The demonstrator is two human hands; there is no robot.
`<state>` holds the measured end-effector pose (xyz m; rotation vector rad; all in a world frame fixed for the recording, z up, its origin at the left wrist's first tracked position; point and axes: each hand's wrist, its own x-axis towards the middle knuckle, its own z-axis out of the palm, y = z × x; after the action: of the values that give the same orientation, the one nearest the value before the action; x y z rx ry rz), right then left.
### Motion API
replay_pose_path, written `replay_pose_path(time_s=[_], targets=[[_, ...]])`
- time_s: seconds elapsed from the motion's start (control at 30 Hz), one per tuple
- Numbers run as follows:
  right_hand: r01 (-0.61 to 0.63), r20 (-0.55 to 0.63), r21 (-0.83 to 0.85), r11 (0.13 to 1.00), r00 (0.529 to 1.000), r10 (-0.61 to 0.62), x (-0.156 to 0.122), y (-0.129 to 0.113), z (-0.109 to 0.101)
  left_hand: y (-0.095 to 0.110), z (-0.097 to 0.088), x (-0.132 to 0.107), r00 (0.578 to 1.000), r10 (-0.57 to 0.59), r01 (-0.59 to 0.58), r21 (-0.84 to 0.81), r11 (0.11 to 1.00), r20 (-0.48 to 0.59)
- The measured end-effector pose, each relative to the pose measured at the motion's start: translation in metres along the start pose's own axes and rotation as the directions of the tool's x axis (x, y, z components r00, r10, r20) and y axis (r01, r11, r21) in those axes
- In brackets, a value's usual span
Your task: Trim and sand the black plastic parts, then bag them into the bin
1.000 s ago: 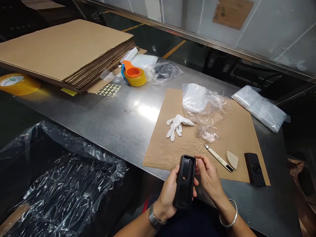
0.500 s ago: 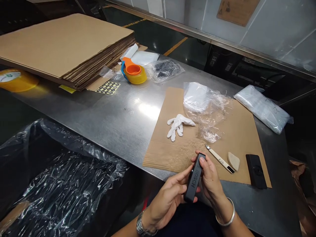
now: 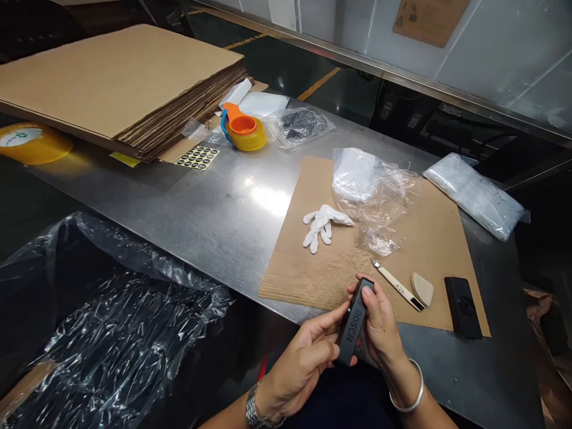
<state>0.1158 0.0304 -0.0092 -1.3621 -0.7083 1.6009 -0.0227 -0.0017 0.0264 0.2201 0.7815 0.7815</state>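
A black plastic housing marked BOSCH [image 3: 354,325] is held tilted at the table's near edge, its lettered side facing up. My left hand [image 3: 306,357] grips its lower left side, thumb near the bottom end. Around its upper right part my right hand [image 3: 379,322] is closed, with the thumb on the top end. Just beyond lie a craft knife [image 3: 397,285] labelled A26 and a beige wedge-shaped block [image 3: 422,289]. Another black part [image 3: 463,307] with a round recess rests at the right edge of the cardboard sheet [image 3: 308,277].
A white glove [image 3: 324,225] and crumpled clear plastic bags [image 3: 373,179] lie on the cardboard. Farther left are a tape dispenser [image 3: 243,131], a sticker sheet [image 3: 197,157] and stacked cardboard [image 3: 125,77]. A plastic-lined container [image 3: 111,333] stands at lower left.
The view has shifted very slightly. Both hands keep their hold on the black housing, and the left fingers have moved only a little along it.
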Motion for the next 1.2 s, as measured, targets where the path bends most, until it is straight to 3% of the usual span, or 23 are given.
replay_pose_path(time_s=[0.47,0.8,0.87,0.93,1.03,1.2], targets=[[0.097,0.019,-0.073,0.993,0.995,-0.096,-0.003,0.005,-0.006,-0.006,-0.001,0.002,0.999,0.007,-0.007,0.007,1.000,0.032],[0.113,0.019,-0.070,0.991,0.994,-0.112,-0.004,0.009,-0.008,-0.012,0.000,0.006,0.999,-0.029,0.028,-0.020,0.999,-0.039],[0.128,0.010,-0.153,0.980,0.992,-0.128,0.000,0.009,-0.010,-0.014,-0.002,0.008,0.998,-0.039,0.037,-0.035,0.999,-0.050],[0.173,-0.006,-0.367,0.914,0.982,-0.188,0.009,0.006,-0.015,-0.016,-0.006,0.009,0.996,-0.018,0.014,-0.047,0.999,-0.088],[0.220,-0.005,-0.661,0.717,0.955,-0.298,0.034,-0.002,-0.022,-0.017,-0.015,0.014,0.974,0.113,-0.114,0.007,0.993,-0.197],[0.228,0.083,-0.903,0.364,0.924,-0.372,0.071,-0.018,-0.015,-0.019,-0.032,0.031,0.909,0.296,-0.245,0.197,0.949,-0.293]])
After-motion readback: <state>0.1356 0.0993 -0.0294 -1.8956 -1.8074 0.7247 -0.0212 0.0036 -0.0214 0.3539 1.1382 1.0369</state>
